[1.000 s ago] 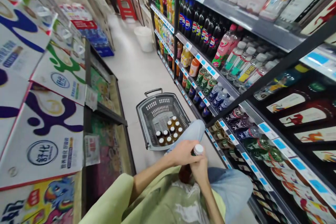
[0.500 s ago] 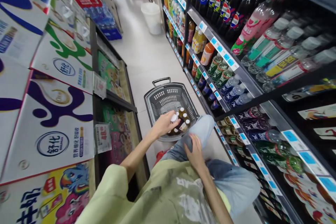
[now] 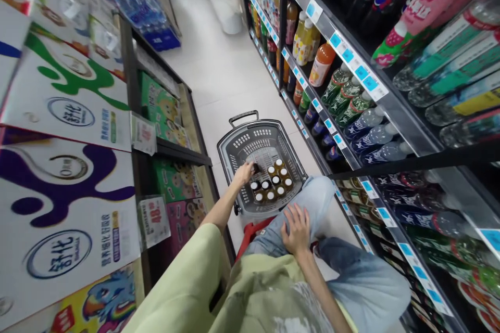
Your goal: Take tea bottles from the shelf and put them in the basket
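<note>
A dark grey shopping basket point(image 3: 272, 124) stands on the floor in front of my legs, its carrying handle at the far side. Inside, at its near right, several small bottles point(image 3: 276, 180) with white or black caps stand upright close together. My left hand point(image 3: 242, 174) reaches into the basket at the left of that group. Its fingers are closed on a dark bottle point(image 3: 256, 168), whose body is mostly hidden. On my bent knee, in light blue jeans, lies my right hand point(image 3: 297, 228), fingers stretched out and holding nothing.
On the right rise drink shelves point(image 3: 353, 62) with price labels and many bottles. Stacked milk cartons point(image 3: 66, 203) and a rack with a price tag point(image 3: 154, 218) line the left. Farther up the aisle are a white bucket point(image 3: 224, 2) and packs of bottled water point(image 3: 146, 15).
My left hand has shifted left and away from the white-capped bottle, now closed on a dark one. My right hand's fingers have spread on the knee. The view has moved closer to the shelves.
</note>
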`<state>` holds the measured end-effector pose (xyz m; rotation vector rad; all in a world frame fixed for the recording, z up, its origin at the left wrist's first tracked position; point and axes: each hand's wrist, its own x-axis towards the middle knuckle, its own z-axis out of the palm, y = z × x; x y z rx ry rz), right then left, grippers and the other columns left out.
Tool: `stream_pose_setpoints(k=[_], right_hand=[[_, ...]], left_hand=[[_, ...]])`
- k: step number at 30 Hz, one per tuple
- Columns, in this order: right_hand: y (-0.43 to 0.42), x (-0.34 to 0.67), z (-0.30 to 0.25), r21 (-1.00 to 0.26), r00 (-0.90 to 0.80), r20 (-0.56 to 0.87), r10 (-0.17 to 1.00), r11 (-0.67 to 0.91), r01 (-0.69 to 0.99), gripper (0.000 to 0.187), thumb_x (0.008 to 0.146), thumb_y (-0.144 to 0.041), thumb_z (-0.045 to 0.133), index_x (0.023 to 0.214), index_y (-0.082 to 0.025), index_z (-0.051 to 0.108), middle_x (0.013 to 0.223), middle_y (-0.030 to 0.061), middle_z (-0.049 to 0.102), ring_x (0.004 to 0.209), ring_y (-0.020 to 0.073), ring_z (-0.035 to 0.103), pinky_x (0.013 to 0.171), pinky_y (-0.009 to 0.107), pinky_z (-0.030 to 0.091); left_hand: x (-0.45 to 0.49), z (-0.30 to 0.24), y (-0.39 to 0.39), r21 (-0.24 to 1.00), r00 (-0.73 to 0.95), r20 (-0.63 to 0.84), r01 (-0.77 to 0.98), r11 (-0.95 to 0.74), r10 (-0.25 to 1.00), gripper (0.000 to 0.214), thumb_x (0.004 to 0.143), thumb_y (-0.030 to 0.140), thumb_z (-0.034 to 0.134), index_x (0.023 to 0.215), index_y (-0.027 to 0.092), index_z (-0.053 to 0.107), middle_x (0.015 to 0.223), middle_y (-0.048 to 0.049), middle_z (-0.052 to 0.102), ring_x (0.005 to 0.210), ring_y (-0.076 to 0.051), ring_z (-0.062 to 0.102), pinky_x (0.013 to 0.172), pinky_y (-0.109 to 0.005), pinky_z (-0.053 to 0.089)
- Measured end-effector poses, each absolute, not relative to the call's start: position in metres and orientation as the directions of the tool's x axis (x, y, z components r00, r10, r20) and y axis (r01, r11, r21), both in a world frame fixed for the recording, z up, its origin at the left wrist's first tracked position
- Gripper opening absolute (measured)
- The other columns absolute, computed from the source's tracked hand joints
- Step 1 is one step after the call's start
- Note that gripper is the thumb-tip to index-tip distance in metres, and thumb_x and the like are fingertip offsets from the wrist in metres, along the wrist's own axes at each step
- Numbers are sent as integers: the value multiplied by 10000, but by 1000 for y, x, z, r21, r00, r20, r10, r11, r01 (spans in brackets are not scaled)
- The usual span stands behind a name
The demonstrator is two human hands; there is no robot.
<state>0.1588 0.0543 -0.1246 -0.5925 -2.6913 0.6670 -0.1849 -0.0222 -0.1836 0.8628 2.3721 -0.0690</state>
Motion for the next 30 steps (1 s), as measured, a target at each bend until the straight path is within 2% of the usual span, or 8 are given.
stream_pose_setpoints(k=[8,16,22,25,27,29,30], right_hand=[[53,161,-126,-496,-875,178,450,809,315,436,948,-222,522,1354,-193,679,1496,98,670,1477,286,515,1316,525,272],[49,170,-136,-524,-889,62,454,773,358,568,895,-261,555,1452,-283,663,1522,77,662,1446,353,585,1214,613,446],[47,166,-139,-548,-893,11,449,750,370,673,834,-279,588,1502,-342,629,1536,49,653,1418,371,630,1167,641,529],[45,161,-149,-509,-872,49,487,763,398,708,768,-339,558,1467,-430,631,1537,-45,644,1390,335,660,1139,617,576],[44,155,-163,-425,-862,124,492,811,402,673,720,-390,526,1371,-470,679,1503,-107,660,1348,290,694,1092,551,621],[48,142,-177,-285,-875,197,443,880,381,567,677,-398,521,1189,-510,739,1401,-162,718,1228,248,762,977,469,671],[52,134,-181,-216,-885,217,411,905,367,483,655,-388,534,1061,-529,753,1314,-195,755,1134,230,797,895,435,686]], left_hand=[[-181,-248,-34,64,-609,-677,511,857,413,510,979,124,535,1488,145,553,1278,-208,711,1163,-293,718,942,-314,549],[-172,-275,-38,43,-605,-717,457,889,346,441,991,135,475,1421,72,548,1154,-233,705,1028,-283,714,811,-301,521],[-177,-269,-24,25,-633,-706,426,904,318,428,937,101,467,1346,67,589,1139,-230,701,1003,-293,721,847,-327,542],[-178,-257,-20,42,-647,-682,431,901,341,423,866,124,524,1279,107,618,1093,-200,718,1009,-307,736,874,-344,553],[-172,-257,-25,43,-683,-637,431,901,358,463,823,187,557,1277,118,613,1133,-223,711,1055,-368,733,890,-423,561],[-161,-268,-37,70,-830,-442,347,935,341,522,803,305,545,1292,136,608,1239,-276,676,1153,-455,698,896,-529,550],[-154,-276,-42,131,-868,-334,343,930,368,576,784,360,534,1313,142,601,1280,-306,654,1192,-505,670,882,-582,538]])
